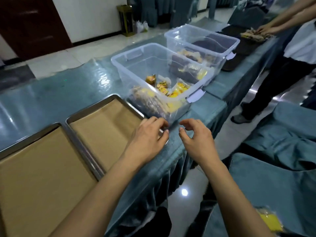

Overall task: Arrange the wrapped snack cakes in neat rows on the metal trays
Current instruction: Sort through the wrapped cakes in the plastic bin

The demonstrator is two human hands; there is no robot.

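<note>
- The step in hand looks like the very start: both metal trays, the nearer tray [34, 161] and the farther tray [106, 124], are lined with brown paper and carry no cakes that I can see.
- The wrapped snack cakes [164, 89] lie loose in the near clear bin [153, 77], heaped toward its near end, just beyond the farther tray on the blue-covered surface [56, 93].
- The left hand [148, 135] hovers over the near right corner of the farther tray, its fingers [163, 123] loosely curled and holding nothing; whether they touch the bin wall cannot be told.
- The right hand [196, 137] hangs beside it over the edge of the surface, fingers [187, 123] loosely curled and apart, also holding nothing.
- The next move likely calls for reaching over the bin's near wall, taking cakes out, and laying a first row square to a tray edge.
- A second bin [203, 43] behind holds more packets, too blurred to name.
- Another person's hands [266, 29] at top right work on something indistinct.
- A yellow packet [270, 221] at bottom right is smeared and partly cut off.
- The nearer tray runs out of view at left and bottom.
</note>
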